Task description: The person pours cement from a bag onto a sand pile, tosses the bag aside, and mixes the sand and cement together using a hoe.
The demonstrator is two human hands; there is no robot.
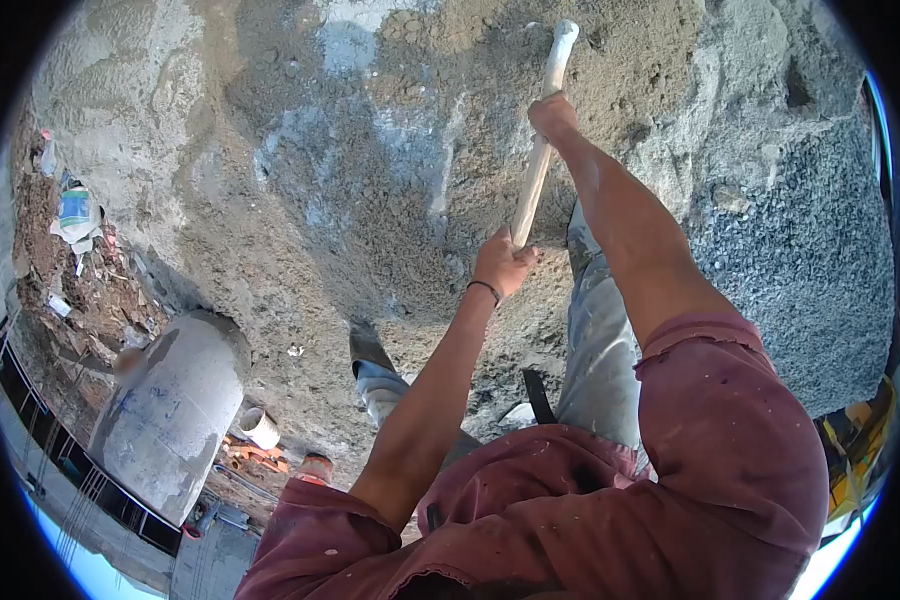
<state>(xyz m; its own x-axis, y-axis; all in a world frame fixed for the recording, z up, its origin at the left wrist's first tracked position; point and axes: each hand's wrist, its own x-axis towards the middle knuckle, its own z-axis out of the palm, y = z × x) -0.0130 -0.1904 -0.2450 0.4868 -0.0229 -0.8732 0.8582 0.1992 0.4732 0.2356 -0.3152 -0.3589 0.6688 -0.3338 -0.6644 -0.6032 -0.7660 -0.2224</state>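
Note:
A pale wooden handle point(536, 185) slants across the upper middle of the head view. Its thick rounded end points up and to the right. My right hand point(554, 117) is wrapped round it near that top end. Lower down, my left hand point(504, 263), with a dark band at the wrist, is closed on the same handle. The handle's lower part is hidden by my left hand, and I cannot make out any tool head. Sandy grey-brown ground point(400, 230) lies beneath both hands.
A big grey cylinder point(175, 400) lies at the lower left, beside a white bucket point(260, 428). Dark gravel point(800, 260) is heaped on the right. Brown debris point(95, 290) and a blue-and-white bag point(75, 213) are at the far left. My legs stand below the handle.

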